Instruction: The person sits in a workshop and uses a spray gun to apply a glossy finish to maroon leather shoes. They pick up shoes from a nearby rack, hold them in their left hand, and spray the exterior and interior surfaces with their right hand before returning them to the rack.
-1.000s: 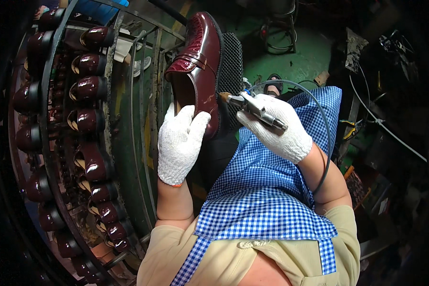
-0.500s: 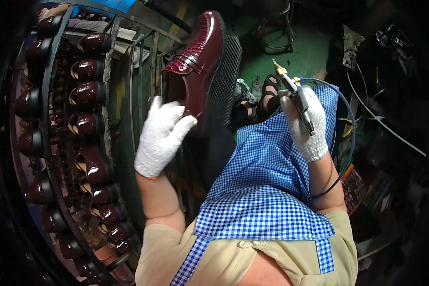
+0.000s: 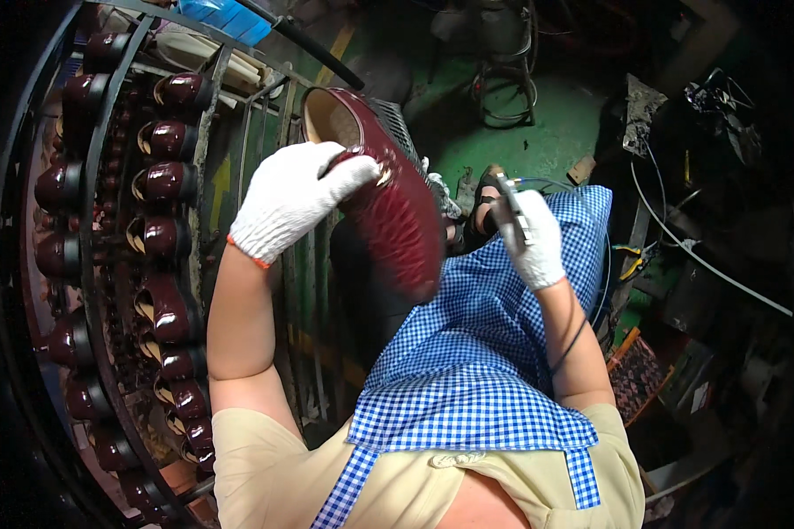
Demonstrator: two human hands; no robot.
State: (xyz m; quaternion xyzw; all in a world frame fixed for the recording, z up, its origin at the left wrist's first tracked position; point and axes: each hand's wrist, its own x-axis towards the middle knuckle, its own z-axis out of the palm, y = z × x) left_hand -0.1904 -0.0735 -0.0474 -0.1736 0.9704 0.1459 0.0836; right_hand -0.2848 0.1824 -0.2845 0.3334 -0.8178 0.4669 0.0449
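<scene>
My left hand (image 3: 293, 198), in a white knit glove, is closed on a glossy burgundy loafer (image 3: 401, 225). Its thumb lies across the upper, while the fingers underneath are hidden. The loafer's toe points toward me, its pale-lined opening is at the far end, and motion smears the front part. To the right, my gloved right hand (image 3: 540, 242) grips a slim metal spray gun (image 3: 513, 210), with its tip upward and away from the shoe. A thin hose runs from the gun. Behind the loafer shows part of a black mesh surface (image 3: 393, 119).
On the left stands a metal rack (image 3: 106, 167) lined with several glossy burgundy shoes (image 3: 169, 181). A dark bar (image 3: 313, 46) slants across the far left. My lap is under a blue checked apron (image 3: 476, 353). A pale cable (image 3: 715, 273) hangs at right, near a patterned box (image 3: 635, 370).
My left hand has taken hold of the loafer and turned it, so the toe now points toward me instead of away. My right hand has moved slightly left and nearer with the spray gun.
</scene>
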